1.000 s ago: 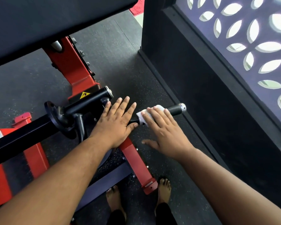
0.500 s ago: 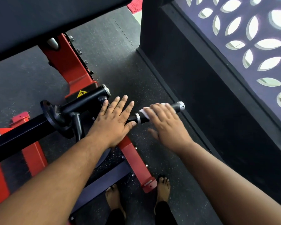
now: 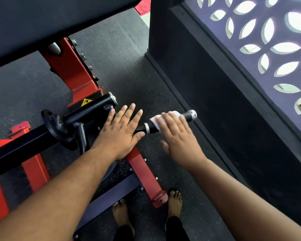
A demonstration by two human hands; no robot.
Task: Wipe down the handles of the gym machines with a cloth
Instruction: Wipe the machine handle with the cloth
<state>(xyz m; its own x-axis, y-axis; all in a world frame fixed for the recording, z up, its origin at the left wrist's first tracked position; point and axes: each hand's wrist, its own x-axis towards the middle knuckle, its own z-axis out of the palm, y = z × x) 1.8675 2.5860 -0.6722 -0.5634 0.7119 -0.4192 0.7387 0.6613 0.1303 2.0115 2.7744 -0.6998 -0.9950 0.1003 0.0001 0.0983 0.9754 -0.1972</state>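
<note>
A black machine handle [image 3: 189,115] with a silver end cap sticks out to the right from a black and red gym machine. A white cloth [image 3: 155,121] lies wrapped over the handle's grip. My right hand [image 3: 177,136] presses the cloth onto the handle with straight fingers, thumb spread out below. My left hand [image 3: 122,131] lies flat with its fingers spread on the black bar just left of the handle's silver ring [image 3: 146,128].
The red machine frame [image 3: 73,73] and a black weight peg [image 3: 94,105] stand to the left, under a black pad [image 3: 50,21]. A dark wall [image 3: 224,110] with a patterned screen runs close on the right. My bare feet [image 3: 175,200] stand on the speckled rubber floor.
My right hand has slid with the cloth along the handle toward its silver end, uncovering the silver ring. My left hand stays flat on the bar.
</note>
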